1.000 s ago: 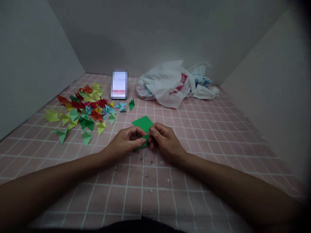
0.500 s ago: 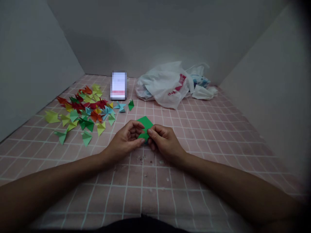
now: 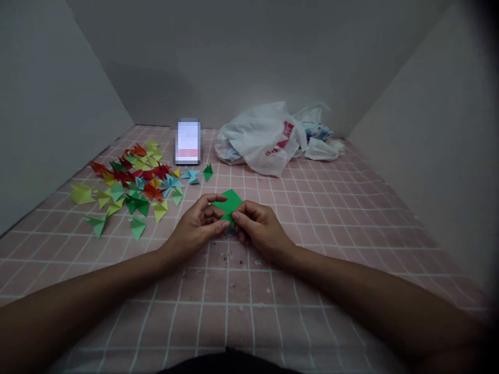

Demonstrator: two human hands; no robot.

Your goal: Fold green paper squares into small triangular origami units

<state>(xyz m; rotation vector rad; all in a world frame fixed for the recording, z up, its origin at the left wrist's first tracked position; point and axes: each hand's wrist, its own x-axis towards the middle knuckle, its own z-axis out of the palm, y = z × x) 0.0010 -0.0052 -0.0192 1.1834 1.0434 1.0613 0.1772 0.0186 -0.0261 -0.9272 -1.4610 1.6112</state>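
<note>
Left hand and right hand both grip green paper square, fingers bent. Paper sits between hands, above pink tiles. Small green folded piece and heap of colored paper folds lie ahead. White plastic bag far back.

bare l hand, bare r hand, dark top at btm edge

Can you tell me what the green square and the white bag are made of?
The green square looks like thin paper with a dull finish: it is flat and sharp-cornered, with no shine. The white bag looks like thin, slightly glossy plastic, because it slumps in soft, crinkly wrinkles and lets some colour show through.
</note>
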